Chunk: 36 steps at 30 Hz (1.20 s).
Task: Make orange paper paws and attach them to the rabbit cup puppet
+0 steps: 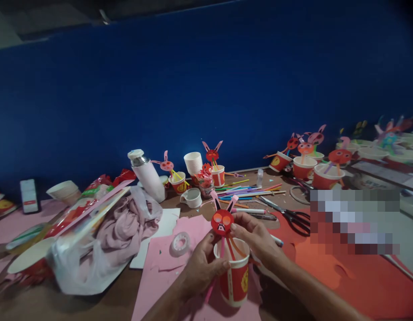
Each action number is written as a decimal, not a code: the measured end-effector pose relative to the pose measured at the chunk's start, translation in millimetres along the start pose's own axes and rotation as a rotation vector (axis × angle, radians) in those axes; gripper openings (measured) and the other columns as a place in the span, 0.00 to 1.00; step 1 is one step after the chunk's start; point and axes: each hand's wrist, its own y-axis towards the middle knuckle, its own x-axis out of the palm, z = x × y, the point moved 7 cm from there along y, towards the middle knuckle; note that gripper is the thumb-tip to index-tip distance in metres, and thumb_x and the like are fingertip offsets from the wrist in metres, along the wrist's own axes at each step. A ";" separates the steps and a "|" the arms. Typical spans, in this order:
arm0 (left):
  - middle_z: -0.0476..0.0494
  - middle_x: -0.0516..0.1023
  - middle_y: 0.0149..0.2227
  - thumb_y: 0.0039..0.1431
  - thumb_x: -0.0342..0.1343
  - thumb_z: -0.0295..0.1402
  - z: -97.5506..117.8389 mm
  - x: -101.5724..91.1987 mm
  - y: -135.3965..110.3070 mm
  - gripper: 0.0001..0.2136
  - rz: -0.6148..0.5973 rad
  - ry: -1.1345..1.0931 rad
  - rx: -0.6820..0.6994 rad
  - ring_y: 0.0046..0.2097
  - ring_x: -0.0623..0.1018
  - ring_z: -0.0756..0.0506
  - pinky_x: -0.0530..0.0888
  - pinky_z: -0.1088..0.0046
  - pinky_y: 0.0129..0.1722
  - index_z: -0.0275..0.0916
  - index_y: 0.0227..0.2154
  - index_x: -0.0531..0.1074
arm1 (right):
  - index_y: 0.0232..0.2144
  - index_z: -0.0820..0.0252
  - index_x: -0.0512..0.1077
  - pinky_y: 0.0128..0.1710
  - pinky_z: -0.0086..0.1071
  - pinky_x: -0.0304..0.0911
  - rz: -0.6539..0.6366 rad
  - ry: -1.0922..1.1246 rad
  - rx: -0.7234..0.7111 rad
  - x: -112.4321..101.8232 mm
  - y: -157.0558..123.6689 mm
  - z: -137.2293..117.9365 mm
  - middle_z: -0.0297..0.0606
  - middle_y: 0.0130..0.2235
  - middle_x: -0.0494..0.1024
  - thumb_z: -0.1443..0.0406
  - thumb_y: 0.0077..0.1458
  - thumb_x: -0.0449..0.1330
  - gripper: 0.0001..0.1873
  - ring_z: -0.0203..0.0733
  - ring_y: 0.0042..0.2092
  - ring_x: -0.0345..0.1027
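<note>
A red paper cup (233,285) with a yellow emblem stands upright on pink paper in front of me. My left hand (204,263) is closed on the cup's left side, its thumb against the wall near the rim. Above the cup is a red paper rabbit head (222,222) with pink-and-black ears and orange eyes. My right hand (256,236) pinches the head's right edge between thumb and fingers. Pink and orange pipe cleaners (230,248) run from under the head into the cup. Another pink strip sticks out at the cup's lower left.
A tape roll (180,244) lies on pink paper (156,272). Scissors (290,216) and red paper (370,285) are to the right. Behind are a white mug (192,198), pipe cleaners (249,192), a flask (148,176) and several finished cup figures (304,167). A plastic bag (72,267) sits left.
</note>
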 end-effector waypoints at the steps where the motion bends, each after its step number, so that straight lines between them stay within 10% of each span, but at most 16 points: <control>1: 0.36 0.65 0.54 0.43 0.64 0.38 -0.4 0.9 -0.2 0.33 -0.007 -0.001 -0.002 0.54 0.66 0.35 0.65 0.61 0.51 0.41 0.54 0.61 | 0.34 0.60 0.72 0.36 0.30 0.63 0.007 0.017 0.002 -0.3 -0.1 0.0 0.35 0.34 0.74 0.60 0.47 0.62 0.12 0.37 0.35 0.68; 18: 0.35 0.67 0.51 0.46 0.61 0.43 2.2 3.1 -0.9 0.29 -0.044 -0.014 0.015 0.53 0.66 0.35 0.64 0.60 0.51 0.37 0.50 0.65 | 0.23 0.62 0.72 0.30 0.29 0.58 0.123 0.113 0.098 0.2 2.2 1.4 0.32 0.24 0.73 0.56 0.34 0.68 0.17 0.33 0.26 0.62; 26: 0.40 0.74 0.40 0.52 0.56 0.39 16.2 -31.1 3.5 0.17 0.319 0.159 0.050 0.38 0.73 0.46 0.68 0.73 0.37 0.36 0.42 0.70 | 0.20 0.63 0.71 0.29 0.27 0.56 0.125 0.073 0.098 1.4 4.2 -2.0 0.30 0.22 0.72 0.56 0.32 0.69 0.17 0.31 0.25 0.61; 36: 0.45 0.74 0.34 0.47 0.60 0.35 34.4 -15.0 15.3 0.13 0.347 0.185 0.052 0.35 0.72 0.50 0.68 0.75 0.37 0.35 0.36 0.71 | 0.20 0.62 0.70 0.30 0.28 0.58 0.074 0.099 0.090 7.2 -0.1 -8.7 0.30 0.22 0.72 0.57 0.34 0.68 0.16 0.33 0.26 0.63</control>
